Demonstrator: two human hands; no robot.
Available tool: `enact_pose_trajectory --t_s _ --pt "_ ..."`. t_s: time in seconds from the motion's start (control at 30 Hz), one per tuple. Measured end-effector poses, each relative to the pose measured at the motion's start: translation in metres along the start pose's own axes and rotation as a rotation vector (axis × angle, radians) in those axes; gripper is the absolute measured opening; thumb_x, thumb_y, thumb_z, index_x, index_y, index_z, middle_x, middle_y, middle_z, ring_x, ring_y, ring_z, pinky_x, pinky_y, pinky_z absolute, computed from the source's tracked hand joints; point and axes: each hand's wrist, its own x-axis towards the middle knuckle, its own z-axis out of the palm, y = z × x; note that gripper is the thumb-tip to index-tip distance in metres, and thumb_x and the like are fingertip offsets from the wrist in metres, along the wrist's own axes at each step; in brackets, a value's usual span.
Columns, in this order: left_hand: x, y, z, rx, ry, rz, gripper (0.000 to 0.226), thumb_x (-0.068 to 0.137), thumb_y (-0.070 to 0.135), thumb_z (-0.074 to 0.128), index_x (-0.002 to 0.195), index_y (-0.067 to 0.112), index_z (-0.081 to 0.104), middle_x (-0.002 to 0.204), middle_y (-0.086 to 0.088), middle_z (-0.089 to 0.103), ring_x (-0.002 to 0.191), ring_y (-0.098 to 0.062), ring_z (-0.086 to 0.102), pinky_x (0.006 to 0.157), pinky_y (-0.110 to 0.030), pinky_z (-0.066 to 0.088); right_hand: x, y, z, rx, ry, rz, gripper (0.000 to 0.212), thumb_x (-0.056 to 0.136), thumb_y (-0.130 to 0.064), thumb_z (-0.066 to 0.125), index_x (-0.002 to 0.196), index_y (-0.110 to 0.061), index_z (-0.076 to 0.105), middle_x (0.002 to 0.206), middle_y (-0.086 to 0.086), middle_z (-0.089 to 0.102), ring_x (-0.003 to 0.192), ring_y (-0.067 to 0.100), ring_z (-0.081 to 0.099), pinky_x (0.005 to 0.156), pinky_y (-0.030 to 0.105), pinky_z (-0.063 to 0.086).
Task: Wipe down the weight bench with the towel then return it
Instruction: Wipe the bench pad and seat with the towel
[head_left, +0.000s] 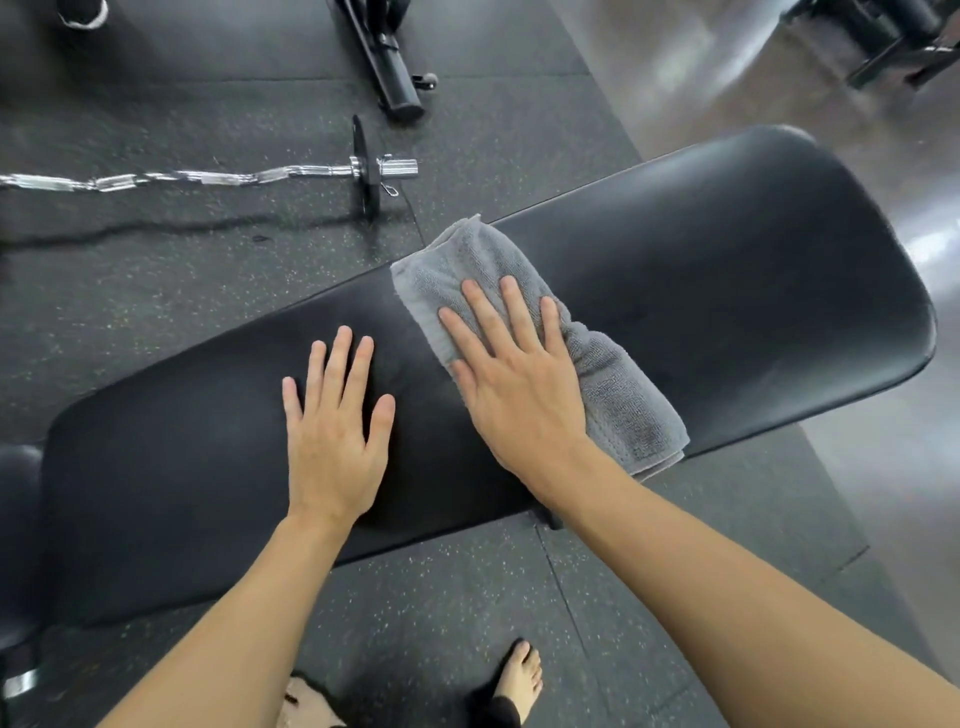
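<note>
The black padded weight bench (727, 270) runs from lower left to upper right across the view. A folded grey towel (618, 395) lies across the middle of its pad, reaching from the far edge to the near edge. My right hand (514, 374) rests flat on top of the towel, fingers spread, pressing it to the pad. My left hand (337, 431) lies flat on the bare pad just left of the towel, fingers apart, holding nothing.
A chrome curl bar (208, 177) with a small black plate (366, 169) lies on the speckled rubber floor beyond the bench. A black machine leg (392, 67) stands behind it. My bare foot (519, 675) is on the floor in front of the bench. Another pad (15, 519) sits far left.
</note>
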Motion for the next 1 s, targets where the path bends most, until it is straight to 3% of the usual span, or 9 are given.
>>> enact_pose_trajectory --t_s 0.2,0.33,0.57,0.83,1.0 --pt "0.010 0.032 -0.001 -0.040 0.032 -0.043 0.066 0.100 0.039 0.029 0.160 0.011 0.029 0.172 -0.006 0.017 0.160 -0.028 0.009 0.127 -0.057 0.012 0.008 0.055 -0.013 -0.012 0.067 0.123 0.054 0.109 -0.041 0.027 0.162 -0.027 0.029 0.171 0.003 0.023 0.158 0.034 0.017 0.127 0.056 0.011" --pt "0.034 0.067 0.004 -0.061 0.014 0.034 0.068 0.102 0.047 0.028 0.161 0.014 0.027 0.173 -0.003 0.014 0.160 -0.024 0.006 0.128 -0.054 0.010 0.021 0.112 -0.030 -0.037 0.094 0.165 0.053 0.109 -0.040 0.029 0.160 -0.027 0.033 0.170 0.002 0.025 0.158 0.034 0.019 0.126 0.056 0.012" --pt "0.040 0.081 0.014 -0.040 0.074 0.001 0.064 0.104 0.046 0.025 0.161 0.019 0.028 0.171 0.000 0.019 0.160 -0.022 0.011 0.127 -0.055 0.010 0.036 0.199 -0.056 -0.009 0.129 0.315 0.053 0.109 -0.042 0.030 0.161 -0.028 0.031 0.171 0.004 0.023 0.158 0.036 0.017 0.127 0.057 0.010" --pt "0.040 0.083 0.014 -0.046 0.068 -0.008 0.060 0.105 0.038 0.022 0.162 0.020 0.026 0.172 0.002 0.018 0.160 -0.021 0.009 0.128 -0.054 0.008 0.025 0.144 -0.045 0.020 0.090 0.225 0.056 0.109 -0.038 0.025 0.163 -0.021 0.026 0.171 0.011 0.021 0.156 0.041 0.019 0.125 0.055 0.016" --pt "0.038 0.084 0.012 -0.058 0.058 0.001 0.061 0.105 0.036 0.017 0.162 0.018 0.025 0.172 0.003 0.016 0.160 -0.018 0.007 0.128 -0.054 0.006 -0.019 0.064 -0.018 0.071 0.021 -0.069 0.055 0.108 -0.038 0.026 0.161 -0.023 0.030 0.171 0.009 0.021 0.157 0.039 0.017 0.125 0.054 0.014"
